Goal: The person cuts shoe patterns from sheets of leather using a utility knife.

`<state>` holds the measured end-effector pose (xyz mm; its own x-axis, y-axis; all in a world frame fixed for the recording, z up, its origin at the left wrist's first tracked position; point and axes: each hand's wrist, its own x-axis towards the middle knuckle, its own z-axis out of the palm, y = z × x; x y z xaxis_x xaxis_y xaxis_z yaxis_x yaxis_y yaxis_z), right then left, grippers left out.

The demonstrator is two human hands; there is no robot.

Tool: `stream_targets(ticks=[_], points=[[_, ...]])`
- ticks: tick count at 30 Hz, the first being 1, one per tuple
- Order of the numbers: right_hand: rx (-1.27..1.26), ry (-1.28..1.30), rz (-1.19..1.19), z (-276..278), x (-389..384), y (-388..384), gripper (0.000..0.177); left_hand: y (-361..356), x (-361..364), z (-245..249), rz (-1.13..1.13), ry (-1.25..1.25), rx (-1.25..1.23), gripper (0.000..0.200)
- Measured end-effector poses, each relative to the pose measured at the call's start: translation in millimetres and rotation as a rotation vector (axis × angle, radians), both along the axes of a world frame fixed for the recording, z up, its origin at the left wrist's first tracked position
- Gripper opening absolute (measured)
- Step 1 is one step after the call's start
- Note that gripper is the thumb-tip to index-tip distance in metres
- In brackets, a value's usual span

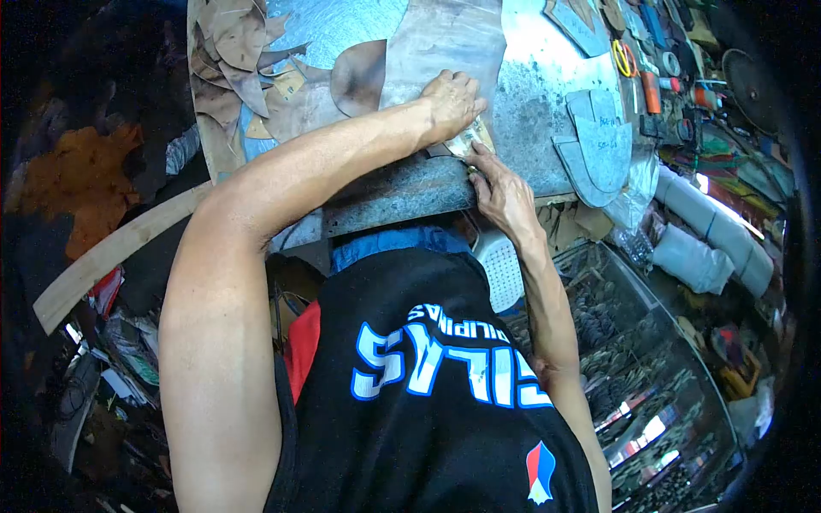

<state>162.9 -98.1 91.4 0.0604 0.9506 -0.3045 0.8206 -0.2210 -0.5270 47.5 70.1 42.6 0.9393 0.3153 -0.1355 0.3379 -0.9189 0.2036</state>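
A smooth brown leather sheet (440,38) lies across the metal-topped table (539,103). My left hand (453,103) presses down near the sheet's lower part, its fingers curled; what is under them is hidden. Between my two hands lies a small pale, shiny piece (466,141), whose kind I cannot make out. At its lower edge, my right hand (506,197) has thumb and fingers closed together. Something small and dark shows at those fingertips, too small to name. A darker rounded leather piece (357,79) rests left of the sheet.
Leather scraps (235,38) pile up on the table's left side. Grey marked templates (603,145) lie at the right edge, below yellow-handled scissors (625,58) and an orange-handled tool (652,92). A wooden strip (120,248) juts out left. A glass case (641,342) stands right of me.
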Motion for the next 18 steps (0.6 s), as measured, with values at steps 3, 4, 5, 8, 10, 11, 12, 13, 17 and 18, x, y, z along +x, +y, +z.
stream_targets(ticks=[3, 4, 5, 8, 10, 11, 12, 13, 17, 18], points=[[-0.014, -0.004, 0.062, -1, 7, 1, 0.025, -4, 1, 6, 0.043, 0.015, -0.024, 0.031], [-0.034, -0.002, 0.071, -1, 8, 1, 0.026, -7, 2, 7, 0.094, 0.030, -0.042, 0.033], [-0.054, -0.001, 0.079, -1, 9, 1, 0.027, -9, 4, 8, 0.145, 0.044, -0.059, 0.035], [-0.068, -0.006, 0.089, 1, 9, 2, 0.026, -19, 13, 11, 0.261, 0.085, -0.074, 0.045], [-0.037, 0.006, 0.104, 0, 10, 2, 0.026, -24, 13, 14, 0.278, 0.099, -0.063, 0.051], [-0.005, 0.015, 0.114, -1, 12, 2, 0.025, -25, 13, 16, 0.290, 0.112, -0.051, 0.056], [-0.009, 0.019, 0.115, 1, 13, 1, 0.025, -28, 13, 14, 0.291, 0.116, -0.055, 0.056], [-0.040, -0.002, 0.128, 5, 16, 2, 0.025, -30, 13, 13, 0.309, 0.114, -0.055, 0.058], [-0.048, -0.053, 0.199, 3, 32, 4, 0.026, -32, 16, 13, 0.341, 0.151, -0.045, 0.059], [-0.049, -0.051, 0.204, 3, 36, 5, 0.026, -33, 16, 14, 0.346, 0.153, -0.046, 0.059]])
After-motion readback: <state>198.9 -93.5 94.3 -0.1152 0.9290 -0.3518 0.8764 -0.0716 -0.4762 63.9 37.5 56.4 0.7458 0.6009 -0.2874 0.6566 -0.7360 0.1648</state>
